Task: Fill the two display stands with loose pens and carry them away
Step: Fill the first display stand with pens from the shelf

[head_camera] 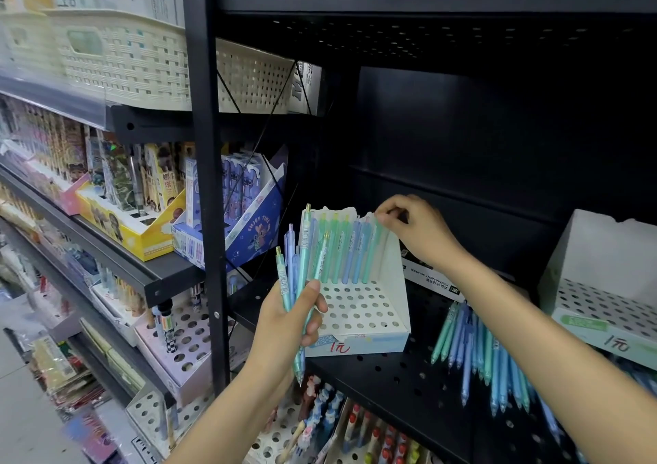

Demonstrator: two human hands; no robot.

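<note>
A white display stand [369, 316] with a perforated base sits on the black shelf [398, 382]; several green and blue pens stand in its back row. My left hand [291, 325] grips a bunch of pastel pens [300, 271] in front of the stand's left side. My right hand [414, 227] pinches the top of a green pen [377, 246] at the right end of that row. A second white stand [604, 286] sits at the far right with no pens showing in its holes. Loose pens [480, 353] lie on the shelf between the two stands.
A black upright post [209, 179] borders the shelf on the left. A black and white marker box [426, 275] lies behind the first stand. Boxed pens and cream baskets [124, 61] fill the left shelves; more pen stands [355, 431] sit on the shelf below.
</note>
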